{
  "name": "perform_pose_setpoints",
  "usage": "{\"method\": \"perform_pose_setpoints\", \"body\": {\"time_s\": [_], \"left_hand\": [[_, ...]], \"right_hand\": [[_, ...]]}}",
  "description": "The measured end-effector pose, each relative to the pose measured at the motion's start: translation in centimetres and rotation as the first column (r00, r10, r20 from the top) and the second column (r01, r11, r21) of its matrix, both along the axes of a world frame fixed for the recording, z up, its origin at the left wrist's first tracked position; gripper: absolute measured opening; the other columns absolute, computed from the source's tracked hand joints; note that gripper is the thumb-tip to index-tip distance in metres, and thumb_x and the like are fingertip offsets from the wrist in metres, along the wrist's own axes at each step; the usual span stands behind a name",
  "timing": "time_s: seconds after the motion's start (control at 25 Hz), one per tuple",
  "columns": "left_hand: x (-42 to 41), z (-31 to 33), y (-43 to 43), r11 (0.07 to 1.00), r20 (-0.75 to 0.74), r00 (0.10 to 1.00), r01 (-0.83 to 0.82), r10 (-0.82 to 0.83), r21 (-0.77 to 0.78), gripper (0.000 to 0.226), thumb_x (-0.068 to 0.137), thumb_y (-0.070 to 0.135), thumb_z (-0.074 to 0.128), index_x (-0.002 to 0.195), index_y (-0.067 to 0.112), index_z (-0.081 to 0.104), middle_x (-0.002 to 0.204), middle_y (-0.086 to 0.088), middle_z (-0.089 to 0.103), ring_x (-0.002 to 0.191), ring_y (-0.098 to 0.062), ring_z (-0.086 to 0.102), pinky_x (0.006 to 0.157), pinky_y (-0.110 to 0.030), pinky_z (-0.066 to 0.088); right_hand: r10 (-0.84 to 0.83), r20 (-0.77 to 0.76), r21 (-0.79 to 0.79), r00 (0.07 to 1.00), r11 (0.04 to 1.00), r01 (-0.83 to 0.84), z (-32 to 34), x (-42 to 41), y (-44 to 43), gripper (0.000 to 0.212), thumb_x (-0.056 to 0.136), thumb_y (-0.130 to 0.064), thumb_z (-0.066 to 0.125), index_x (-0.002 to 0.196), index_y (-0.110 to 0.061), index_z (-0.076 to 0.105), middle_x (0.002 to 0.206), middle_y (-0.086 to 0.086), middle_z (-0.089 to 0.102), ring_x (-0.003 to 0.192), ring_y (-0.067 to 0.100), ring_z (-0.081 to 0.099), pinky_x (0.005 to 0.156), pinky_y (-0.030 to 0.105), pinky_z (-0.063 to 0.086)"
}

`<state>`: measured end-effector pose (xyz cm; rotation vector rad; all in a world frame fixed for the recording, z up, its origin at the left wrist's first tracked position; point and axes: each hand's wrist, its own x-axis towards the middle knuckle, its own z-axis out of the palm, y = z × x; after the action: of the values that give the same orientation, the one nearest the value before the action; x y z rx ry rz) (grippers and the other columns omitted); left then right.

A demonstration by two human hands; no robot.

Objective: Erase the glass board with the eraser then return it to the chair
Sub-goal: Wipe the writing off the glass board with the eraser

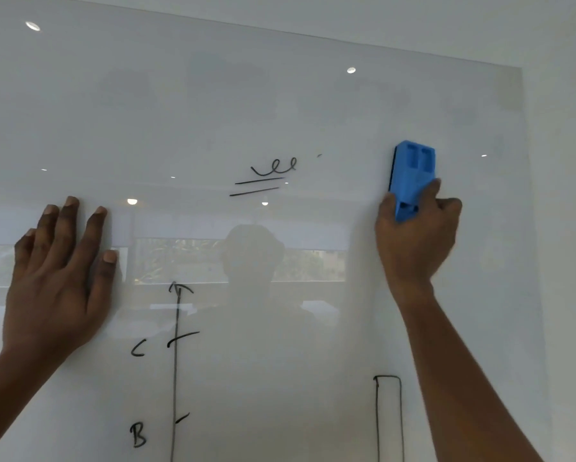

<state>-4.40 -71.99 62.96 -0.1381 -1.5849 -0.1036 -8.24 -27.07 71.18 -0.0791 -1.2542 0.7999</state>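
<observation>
A large glass board (pixel 213 111) fills the view. My right hand (pixel 416 238) grips a blue eraser (pixel 413 175) and presses its dark pad against the glass at the right, near the board's edge. Left of the eraser is a black scribble with two underlines (pixel 263 178). My left hand (pixel 60 271) lies flat on the glass at the left, fingers spread and holding nothing. Lower down are a vertical arrow axis (pixel 176 361) with the letters C and B beside it, and a drawn bar (pixel 388 415). The chair is out of view.
The board's right edge (pixel 530 228) meets a white wall (pixel 566 195). The glass reflects ceiling lights, a window and a person's outline.
</observation>
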Motion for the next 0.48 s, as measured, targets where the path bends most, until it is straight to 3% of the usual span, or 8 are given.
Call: {"method": "perform_pose_setpoints", "body": {"time_s": [0.08, 0.16, 0.24, 0.32, 0.4, 0.48], "left_hand": [[0.1, -0.1, 0.2, 1.0, 0.002, 1.0, -0.006, 0.006, 0.01, 0.064, 0.11, 0.044, 0.026, 0.169, 0.021, 0.025, 0.179, -0.001, 0.005, 0.167, -0.029, 0.004, 0.13, -0.065, 0.017], [0.2, -0.1, 0.3, 1.0, 0.007, 1.0, -0.02, 0.019, 0.019, 0.064, 0.109, 0.044, 0.026, 0.169, 0.021, 0.027, 0.179, -0.005, 0.009, 0.166, -0.031, 0.007, 0.13, -0.063, 0.017], [0.4, 0.0, 0.3, 0.999, 0.018, 0.999, -0.041, 0.04, 0.023, 0.065, 0.109, 0.045, 0.026, 0.169, 0.019, 0.029, 0.179, -0.009, 0.014, 0.166, -0.033, 0.011, 0.13, -0.059, 0.016], [0.9, 0.1, 0.3, 0.999, 0.035, 0.999, -0.031, 0.03, 0.016, 0.066, 0.108, 0.045, 0.026, 0.169, 0.019, 0.029, 0.178, -0.01, 0.014, 0.166, -0.033, 0.011, 0.13, -0.053, 0.013], [1.3, 0.0, 0.6, 1.0, 0.028, 0.999, -0.028, 0.028, 0.007, 0.066, 0.108, 0.044, 0.028, 0.168, 0.017, 0.03, 0.177, -0.012, 0.016, 0.164, -0.037, 0.015, 0.129, -0.048, 0.012], [1.5, 0.1, 1.0, 0.999, 0.023, 0.999, -0.038, 0.038, 0.01, 0.066, 0.108, 0.043, 0.028, 0.168, 0.016, 0.031, 0.176, -0.016, 0.02, 0.163, -0.041, 0.019, 0.128, -0.053, 0.016]], "right_hand": [[0.055, -0.019, 0.003, 0.998, 0.998, -0.055, 1.7, 0.3, -2.9, 0.075, 0.089, -0.043, 0.062, 0.146, 0.003, 0.049, 0.104, 0.023, 0.055, 0.087, 0.041, 0.06, 0.073, 0.054, 0.057], [0.088, -0.098, 0.231, 0.991, 0.971, -0.064, 1.6, 1.2, -7.5, 0.073, 0.088, -0.04, 0.068, 0.144, 0.003, 0.051, 0.101, 0.021, 0.055, 0.085, 0.04, 0.06, 0.07, 0.047, 0.055], [0.085, -0.124, 0.512, 0.989, 0.859, -0.01, -0.5, 2.3, -11.0, 0.07, 0.09, -0.038, 0.07, 0.144, 0.002, 0.051, 0.101, 0.019, 0.056, 0.084, 0.034, 0.059, 0.068, 0.041, 0.052], [0.038, -0.143, 0.656, 0.989, 0.752, 0.066, -2.2, 2.5, -10.9, 0.067, 0.092, -0.038, 0.069, 0.145, 0.0, 0.052, 0.101, 0.017, 0.057, 0.085, 0.032, 0.059, 0.067, 0.041, 0.052], [-0.007, -0.177, 0.59, 0.984, 0.799, 0.112, -2.6, 1.6, -7.6, 0.067, 0.09, -0.038, 0.07, 0.144, -0.001, 0.054, 0.101, 0.02, 0.059, 0.083, 0.036, 0.061, 0.066, 0.043, 0.053], [-0.019, -0.136, 0.351, 0.991, 0.934, 0.066, -1.9, 0.6, -4.0, 0.07, 0.09, -0.04, 0.068, 0.146, -0.001, 0.051, 0.102, 0.021, 0.057, 0.084, 0.039, 0.061, 0.068, 0.045, 0.056]]}}
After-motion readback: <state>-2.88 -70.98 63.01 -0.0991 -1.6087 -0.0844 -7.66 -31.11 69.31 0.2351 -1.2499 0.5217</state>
